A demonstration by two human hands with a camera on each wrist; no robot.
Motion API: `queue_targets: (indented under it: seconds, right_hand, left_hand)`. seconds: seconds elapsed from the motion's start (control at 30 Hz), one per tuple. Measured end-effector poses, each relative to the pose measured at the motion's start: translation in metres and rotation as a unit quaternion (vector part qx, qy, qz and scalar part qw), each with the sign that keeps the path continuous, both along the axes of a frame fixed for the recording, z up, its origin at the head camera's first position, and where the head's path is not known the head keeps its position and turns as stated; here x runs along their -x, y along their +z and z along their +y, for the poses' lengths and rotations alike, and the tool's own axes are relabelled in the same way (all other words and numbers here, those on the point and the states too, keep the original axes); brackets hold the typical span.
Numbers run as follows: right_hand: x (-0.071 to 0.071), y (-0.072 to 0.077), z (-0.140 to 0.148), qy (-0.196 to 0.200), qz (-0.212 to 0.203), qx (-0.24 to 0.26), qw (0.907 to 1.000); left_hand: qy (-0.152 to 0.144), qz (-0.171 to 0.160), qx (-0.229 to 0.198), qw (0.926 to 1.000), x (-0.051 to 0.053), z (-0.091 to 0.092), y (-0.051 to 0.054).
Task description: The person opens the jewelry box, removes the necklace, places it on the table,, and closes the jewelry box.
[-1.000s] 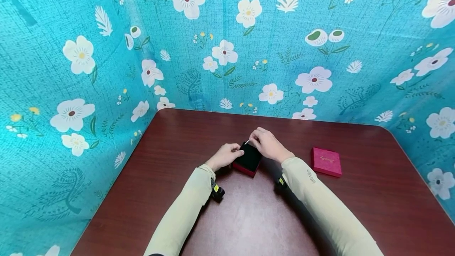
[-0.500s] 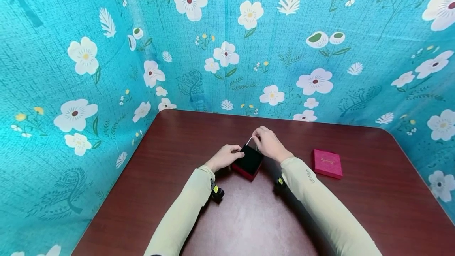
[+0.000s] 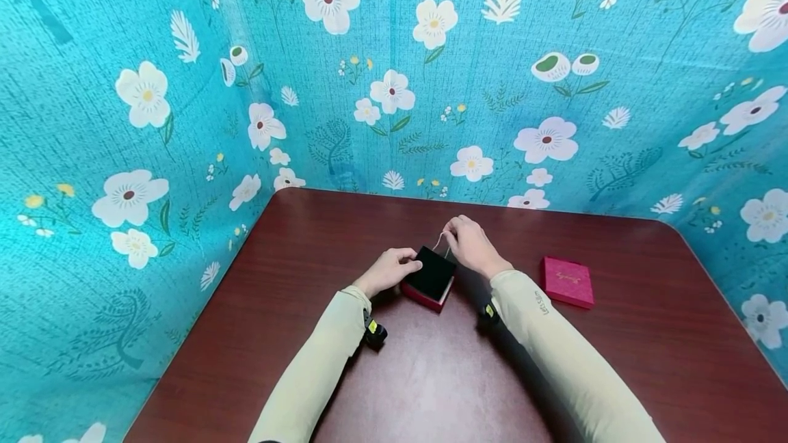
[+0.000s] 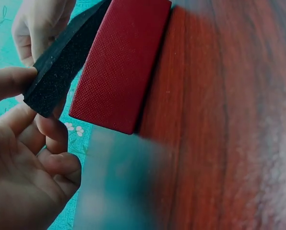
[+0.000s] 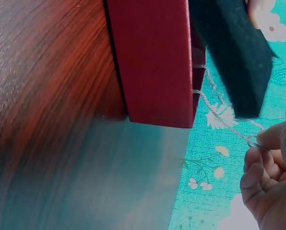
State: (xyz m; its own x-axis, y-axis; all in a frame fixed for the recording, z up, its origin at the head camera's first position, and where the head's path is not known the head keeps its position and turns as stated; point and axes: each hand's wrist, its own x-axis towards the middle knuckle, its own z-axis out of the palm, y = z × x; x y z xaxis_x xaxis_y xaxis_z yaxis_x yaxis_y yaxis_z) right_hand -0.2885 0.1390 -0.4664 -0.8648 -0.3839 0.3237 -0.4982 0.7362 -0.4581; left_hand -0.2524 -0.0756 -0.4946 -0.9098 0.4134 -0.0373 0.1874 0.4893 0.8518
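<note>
Between the two hands a red box (image 3: pixel 422 297) stands on the table, its side filling part of the left wrist view (image 4: pixel 119 67). My left hand (image 3: pixel 389 271) pinches a black foam pad (image 3: pixel 431 273) between thumb and fingers; the pad is tilted up out of the box, its edge plain in the left wrist view (image 4: pixel 56 81). My right hand (image 3: pixel 470 246) pinches a thin silvery chain (image 5: pixel 222 112) between thumb and index finger. Two strands of that chain run from inside the box, under the pad, to the right fingertips. The box's inside is mostly hidden.
A pink-red lid (image 3: pixel 568 282) with gold lettering lies on the brown table (image 3: pixel 406 388) to the right of the right hand. Blue floral cloth (image 3: pixel 394 74) hangs behind the table and along its left side.
The right hand has moved slightly up and right, drawing out more of the chain. The black pad's near edge now stands raised, with a pale gap showing at the box's right side.
</note>
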Motion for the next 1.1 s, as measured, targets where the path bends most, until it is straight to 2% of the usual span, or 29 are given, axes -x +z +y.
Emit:
queue_targets:
  seconds: [0.27,0.4,0.63,0.87,1.1]
  right_hand:
    - [0.001,0.006,0.003,0.004,0.001,0.028,0.9996]
    - [0.0,0.01,0.004,0.01,-0.003,0.037,0.9993]
    - [-0.003,0.02,0.004,0.011,-0.012,0.045,0.9989]
    - [-0.003,0.03,0.007,0.019,-0.019,0.074,0.9969]
    - [-0.006,0.046,0.011,0.026,-0.013,0.09,0.9955]
  left_hand:
    - [0.02,-0.035,-0.003,0.9992,0.001,-0.001,0.0]
    - [0.025,-0.04,-0.005,0.9989,-0.001,-0.001,0.001]
    - [0.029,-0.037,0.001,0.9989,0.0,-0.001,-0.002]
    - [0.03,-0.018,0.015,0.9993,0.0,0.001,0.001]
    - [0.025,-0.032,0.009,0.9991,-0.002,0.0,0.003]
